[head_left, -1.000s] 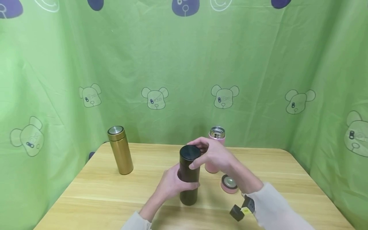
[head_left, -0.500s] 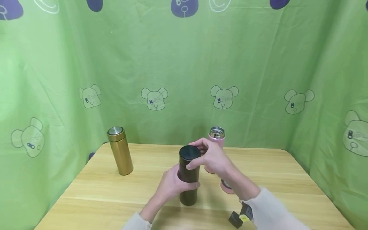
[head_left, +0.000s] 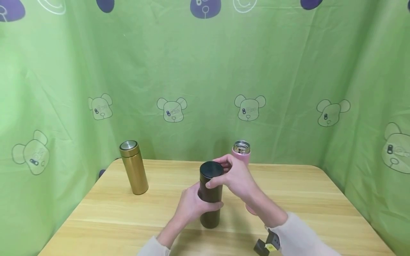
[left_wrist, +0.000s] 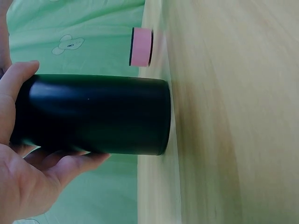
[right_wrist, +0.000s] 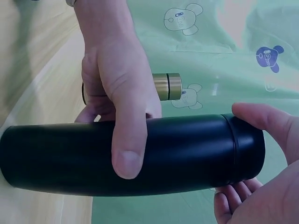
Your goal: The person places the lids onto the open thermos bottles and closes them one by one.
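A black thermos bottle [head_left: 211, 193] stands upright on the table in the head view. My left hand [head_left: 192, 203] grips its body, the thumb lying across the front. At the top, my right hand [head_left: 235, 176] holds the black lid [right_wrist: 250, 149] between thumb and fingers. In the right wrist view a thin seam parts lid and body, with no gap seen. Behind my right hand is a pink thermos [head_left: 241, 151] with its steel mouth uncovered. Its pink lid [left_wrist: 141, 46] rests on the table, mostly hidden by my right arm in the head view.
A gold thermos [head_left: 134, 169] with its lid on stands at the left of the wooden table [head_left: 105, 213]. A green curtain [head_left: 205, 64] hangs behind and along both sides. A small black device [head_left: 272, 240] is strapped at my right wrist.
My right hand has turned slightly around the lid, its thumb shifting left. My right forearm has swung a little left and now covers more of the pink lid. The black thermos stays in place.
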Tool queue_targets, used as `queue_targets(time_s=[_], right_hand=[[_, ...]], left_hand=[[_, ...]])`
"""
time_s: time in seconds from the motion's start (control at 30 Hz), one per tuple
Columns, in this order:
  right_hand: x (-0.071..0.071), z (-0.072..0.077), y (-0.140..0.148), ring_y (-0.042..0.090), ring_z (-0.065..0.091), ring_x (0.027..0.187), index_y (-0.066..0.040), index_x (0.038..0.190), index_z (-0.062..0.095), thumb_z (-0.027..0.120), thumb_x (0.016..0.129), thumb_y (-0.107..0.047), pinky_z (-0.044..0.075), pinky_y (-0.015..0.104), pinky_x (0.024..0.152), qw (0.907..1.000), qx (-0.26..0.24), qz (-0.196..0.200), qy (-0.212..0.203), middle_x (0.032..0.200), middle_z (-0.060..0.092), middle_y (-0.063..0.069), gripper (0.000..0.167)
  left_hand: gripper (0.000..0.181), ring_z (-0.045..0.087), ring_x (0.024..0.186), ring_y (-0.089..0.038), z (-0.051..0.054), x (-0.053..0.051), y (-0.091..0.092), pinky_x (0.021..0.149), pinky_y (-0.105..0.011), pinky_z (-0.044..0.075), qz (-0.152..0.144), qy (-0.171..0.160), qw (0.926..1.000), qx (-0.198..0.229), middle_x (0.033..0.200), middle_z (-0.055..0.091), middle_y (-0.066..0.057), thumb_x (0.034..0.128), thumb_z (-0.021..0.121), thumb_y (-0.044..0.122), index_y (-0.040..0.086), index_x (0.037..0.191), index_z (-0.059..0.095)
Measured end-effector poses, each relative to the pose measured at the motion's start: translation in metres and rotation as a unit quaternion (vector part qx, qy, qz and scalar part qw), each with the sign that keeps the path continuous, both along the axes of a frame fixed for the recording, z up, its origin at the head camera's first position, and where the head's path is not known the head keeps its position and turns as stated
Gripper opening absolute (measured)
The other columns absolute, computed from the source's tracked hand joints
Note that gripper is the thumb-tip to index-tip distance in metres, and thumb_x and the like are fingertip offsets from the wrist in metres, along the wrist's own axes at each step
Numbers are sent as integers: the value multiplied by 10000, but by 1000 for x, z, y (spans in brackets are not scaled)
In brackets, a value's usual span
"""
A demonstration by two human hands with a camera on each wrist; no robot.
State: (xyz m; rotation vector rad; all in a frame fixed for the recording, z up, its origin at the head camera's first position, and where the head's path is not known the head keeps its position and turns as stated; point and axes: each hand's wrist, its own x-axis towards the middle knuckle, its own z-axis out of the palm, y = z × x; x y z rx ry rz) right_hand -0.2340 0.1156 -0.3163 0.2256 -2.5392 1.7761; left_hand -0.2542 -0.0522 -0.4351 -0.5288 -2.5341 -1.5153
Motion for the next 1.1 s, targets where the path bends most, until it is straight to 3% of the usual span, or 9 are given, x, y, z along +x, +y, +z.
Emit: queue_targets(time_s=[0.23, 0.57, 1.1], right_hand=[[3, 0, -1, 210, 660, 1012, -167, 1189, 630, 942, 568, -193, 531, 368, 929, 9999, -2, -142, -64, 1108, 695, 41, 696], [3, -4, -3, 232, 662, 1020, -135, 1181, 635, 941, 580, -177, 548, 397, 928, 9993, -7, -262, 255, 1117, 688, 72, 676], [2, -4, 0, 217, 640, 1024, -162, 1196, 605, 948, 590, -208, 539, 365, 908, 9994, 193, -186, 202, 1115, 668, 38, 698]], left_hand=[[552, 678, 826, -64, 0, 0, 1, 756, -307, 541, 114, 51, 9999, -17, 923, 737, 113, 639, 903, 528, 291, 1083, 678], [555, 686, 794, -63, 0, 3, 6, 715, -283, 551, 314, 225, 9992, 39, 915, 745, 89, 651, 895, 535, 265, 1083, 675], [575, 682, 818, -71, 1, 1, 4, 741, -297, 548, 180, 167, 9996, -105, 933, 743, 85, 653, 897, 517, 266, 1118, 669]])
